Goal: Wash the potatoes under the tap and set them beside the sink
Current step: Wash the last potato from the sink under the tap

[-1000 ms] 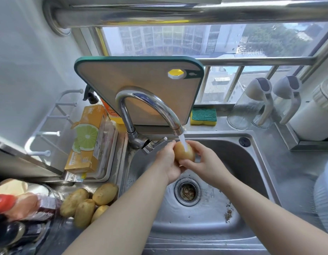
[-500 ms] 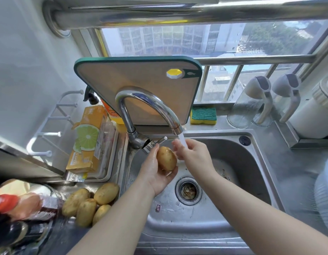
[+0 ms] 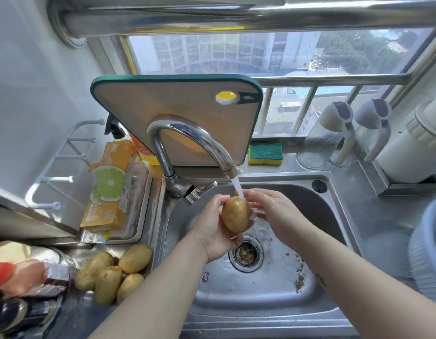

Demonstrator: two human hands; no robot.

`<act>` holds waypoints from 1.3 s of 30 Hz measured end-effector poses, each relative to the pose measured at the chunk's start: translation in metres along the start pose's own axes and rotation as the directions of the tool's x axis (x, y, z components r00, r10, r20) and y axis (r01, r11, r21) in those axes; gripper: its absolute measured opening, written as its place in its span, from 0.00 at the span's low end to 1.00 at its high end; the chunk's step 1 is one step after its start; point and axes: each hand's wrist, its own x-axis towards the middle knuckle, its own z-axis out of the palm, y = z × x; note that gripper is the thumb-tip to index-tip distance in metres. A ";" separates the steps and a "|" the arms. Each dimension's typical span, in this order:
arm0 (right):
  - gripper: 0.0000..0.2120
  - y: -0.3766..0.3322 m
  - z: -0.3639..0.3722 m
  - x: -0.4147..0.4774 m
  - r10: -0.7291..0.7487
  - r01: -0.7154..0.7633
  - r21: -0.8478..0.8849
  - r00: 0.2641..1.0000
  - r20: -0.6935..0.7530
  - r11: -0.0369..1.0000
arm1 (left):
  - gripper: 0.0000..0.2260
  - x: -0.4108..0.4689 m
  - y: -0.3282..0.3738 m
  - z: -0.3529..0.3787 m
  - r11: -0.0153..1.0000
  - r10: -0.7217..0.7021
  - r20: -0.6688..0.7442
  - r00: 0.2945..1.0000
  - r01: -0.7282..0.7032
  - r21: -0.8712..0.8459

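A yellow-brown potato (image 3: 236,213) sits upright in my left hand (image 3: 213,228), which cups it from the left over the steel sink (image 3: 273,285). Water runs from the chrome tap (image 3: 192,140) onto the potato's top right and onto my right hand (image 3: 273,211). My right hand lies just right of the potato with wet, fairly straight fingers reaching behind it. Several more potatoes (image 3: 114,270) lie in a heap on the counter left of the sink.
A cutting board (image 3: 178,106) leans behind the tap, a sponge (image 3: 265,153) beside it. An orange box (image 3: 111,184) fills a tray at left. Bottles (image 3: 23,277) stand at lower left. Two glass jugs (image 3: 334,135) and a white container (image 3: 412,152) stand at right.
Both hands gripped the potato under the stream; then my left hand alone drew it leftward. Now it is back under the water, held by my left hand, my right beside it.
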 end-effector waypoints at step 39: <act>0.27 -0.003 0.004 0.002 0.435 -0.437 0.201 0.899 0.055 0.877 | 0.12 -0.007 0.010 0.024 0.914 0.394 -0.083 0.915 -0.382 0.135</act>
